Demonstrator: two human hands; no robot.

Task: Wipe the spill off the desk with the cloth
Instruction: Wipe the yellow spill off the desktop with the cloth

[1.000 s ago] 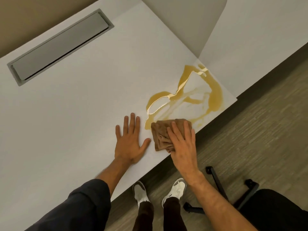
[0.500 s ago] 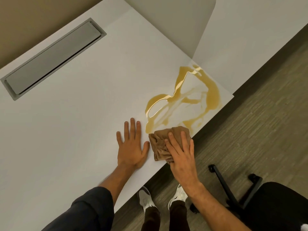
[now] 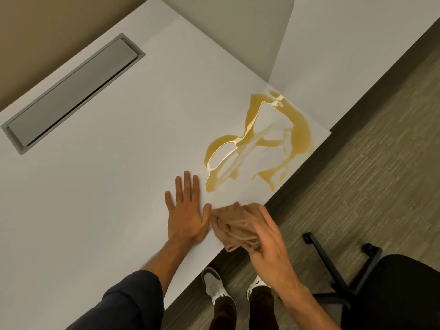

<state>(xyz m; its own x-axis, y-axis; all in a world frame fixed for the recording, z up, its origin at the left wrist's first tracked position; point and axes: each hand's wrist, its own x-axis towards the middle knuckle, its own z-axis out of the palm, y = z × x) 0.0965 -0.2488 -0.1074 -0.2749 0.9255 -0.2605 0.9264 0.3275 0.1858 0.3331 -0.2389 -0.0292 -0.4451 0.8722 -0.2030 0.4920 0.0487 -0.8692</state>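
Both hands on desk (image 3: 100, 177); R hand (image 3: 271, 244) holds cloth (image 3: 232, 226).

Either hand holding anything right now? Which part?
The right hand grips the brown cloth by its right side, at the desk edge. The left hand lies flat on the desk, holding nothing.

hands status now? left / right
Left hand: open, flat on the desk.
Right hand: on the cloth; grip cannot be told.
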